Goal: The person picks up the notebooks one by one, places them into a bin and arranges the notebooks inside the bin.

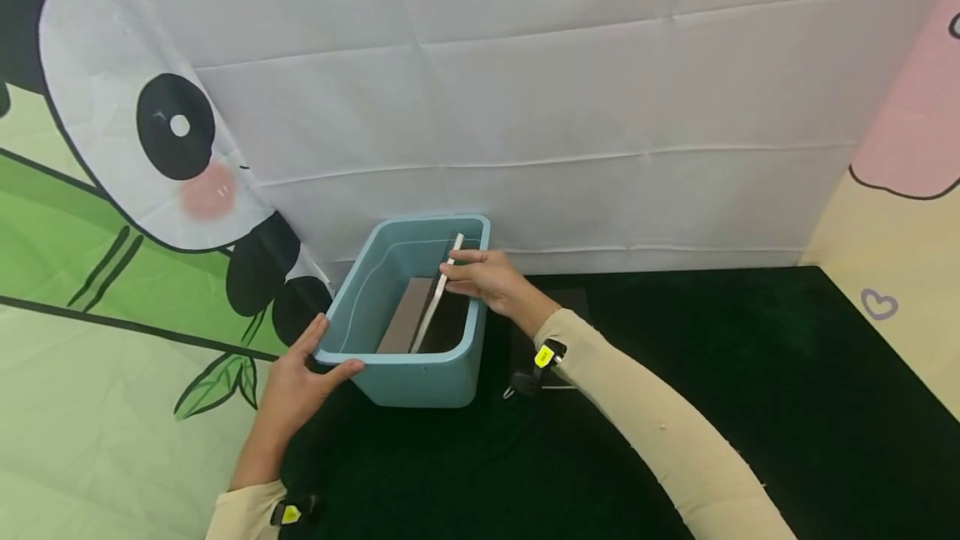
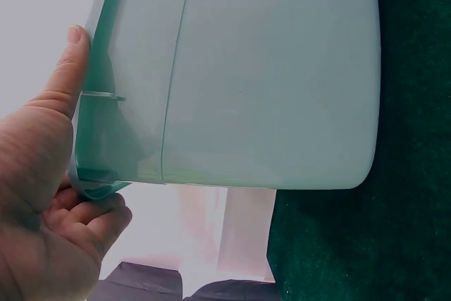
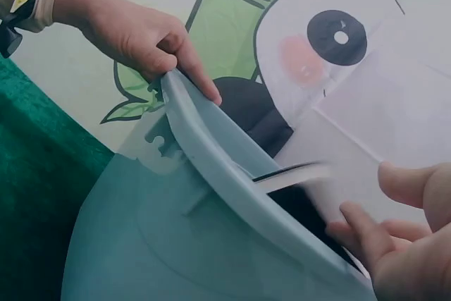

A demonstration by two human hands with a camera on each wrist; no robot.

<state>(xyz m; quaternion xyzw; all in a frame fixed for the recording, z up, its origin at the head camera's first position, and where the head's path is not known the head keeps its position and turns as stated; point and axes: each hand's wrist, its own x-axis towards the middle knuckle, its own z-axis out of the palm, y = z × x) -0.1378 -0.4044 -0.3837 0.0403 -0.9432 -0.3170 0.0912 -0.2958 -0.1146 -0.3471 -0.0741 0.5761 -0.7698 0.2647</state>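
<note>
A pale blue plastic bin (image 1: 416,386) stands on the dark green cloth. My left hand (image 1: 294,390) grips its front left rim, with the thumb over the edge, as the left wrist view also shows. Inside leans a thin flat item with a white edge (image 1: 429,315) and a dark face, perhaps a book. My right hand (image 1: 487,280) is at the upper end of that item. In the right wrist view the thumb stands apart from the fingers (image 3: 363,234), and the item's near end is blurred. A grey-brown flat piece (image 1: 405,315) lies on the bin's left side.
Right of the bin lies a dark flat item (image 1: 573,304), partly behind my right wrist, with a pale edge and small loop at its front. The green cloth (image 1: 735,357) spreads to the right. A white fabric wall (image 1: 540,107) hangs behind, with a printed panda at left.
</note>
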